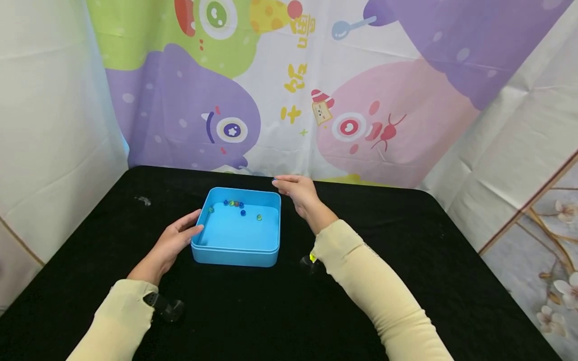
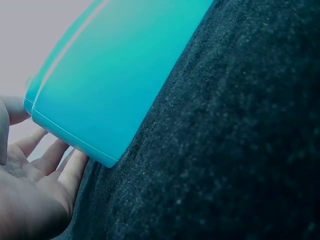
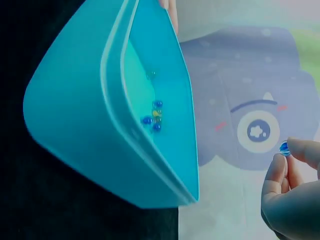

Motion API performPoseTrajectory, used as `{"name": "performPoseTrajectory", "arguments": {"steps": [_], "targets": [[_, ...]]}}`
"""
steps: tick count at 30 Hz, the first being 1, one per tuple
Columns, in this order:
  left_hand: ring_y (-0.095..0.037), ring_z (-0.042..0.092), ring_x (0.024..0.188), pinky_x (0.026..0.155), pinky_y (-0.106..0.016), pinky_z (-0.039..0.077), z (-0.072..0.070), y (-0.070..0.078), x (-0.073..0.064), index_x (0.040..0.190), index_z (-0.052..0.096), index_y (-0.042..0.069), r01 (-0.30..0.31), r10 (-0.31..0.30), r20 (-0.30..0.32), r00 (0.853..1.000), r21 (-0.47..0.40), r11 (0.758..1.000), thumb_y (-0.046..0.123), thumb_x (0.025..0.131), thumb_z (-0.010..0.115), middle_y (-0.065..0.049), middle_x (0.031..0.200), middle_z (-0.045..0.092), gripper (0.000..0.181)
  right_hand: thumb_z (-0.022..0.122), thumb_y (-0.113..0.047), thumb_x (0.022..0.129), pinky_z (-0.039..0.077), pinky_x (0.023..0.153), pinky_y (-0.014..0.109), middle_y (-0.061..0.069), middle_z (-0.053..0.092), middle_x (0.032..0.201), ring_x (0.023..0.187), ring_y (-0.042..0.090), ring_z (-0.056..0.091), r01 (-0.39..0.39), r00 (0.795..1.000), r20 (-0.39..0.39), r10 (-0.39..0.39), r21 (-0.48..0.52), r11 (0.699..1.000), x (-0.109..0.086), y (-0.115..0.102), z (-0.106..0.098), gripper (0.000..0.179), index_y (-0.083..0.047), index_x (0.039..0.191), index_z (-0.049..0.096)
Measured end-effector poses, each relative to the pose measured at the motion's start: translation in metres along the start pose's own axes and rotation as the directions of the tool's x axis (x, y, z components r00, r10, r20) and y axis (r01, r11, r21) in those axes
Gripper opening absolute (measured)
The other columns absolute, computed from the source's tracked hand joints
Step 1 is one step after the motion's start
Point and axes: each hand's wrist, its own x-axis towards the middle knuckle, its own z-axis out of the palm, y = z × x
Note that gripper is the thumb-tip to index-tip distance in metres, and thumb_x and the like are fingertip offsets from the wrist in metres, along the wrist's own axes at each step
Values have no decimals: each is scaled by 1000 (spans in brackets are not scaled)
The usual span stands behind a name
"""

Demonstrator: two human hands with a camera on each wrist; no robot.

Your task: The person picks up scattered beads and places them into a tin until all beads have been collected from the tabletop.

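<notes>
A square, open-topped light-blue box (image 1: 235, 256) stands on the black cloth, with several glass marbles (image 1: 243, 213) loose on its floor. My left hand (image 1: 173, 238) holds the box by its left wall, thumb at the rim and fingers along the outside; in the left wrist view those fingers (image 2: 52, 157) lie against the box corner. Beyond the box's far right corner, my right hand (image 1: 300, 193) is raised and pinches a blue marble (image 3: 284, 148) between thumb and fingertips. In the right wrist view blue and yellowish marbles (image 3: 157, 114) cluster inside the box.
A black-covered table (image 1: 361, 281) extends around the box. Behind it hangs a curtain (image 1: 289, 100) with cartoon figures, and pale cloth walls flank both sides. A small clear scrap (image 1: 143, 200) lies at the table's left.
</notes>
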Motion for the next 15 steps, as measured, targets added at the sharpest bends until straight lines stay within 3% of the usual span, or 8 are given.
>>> {"name": "performPoseTrajectory", "arguments": {"steps": [15], "targets": [[-38,14,137,107,-56,18,-2,-2,0,150,18,13,-13,13,9,1000,-15,1000,29,97,48,-17,153,11,62,74,-19,80,44,93,34,0,62,110,95,21,59,-17,998,52,17,-12,1000,-9,0,33,24,-11,103,72]]}}
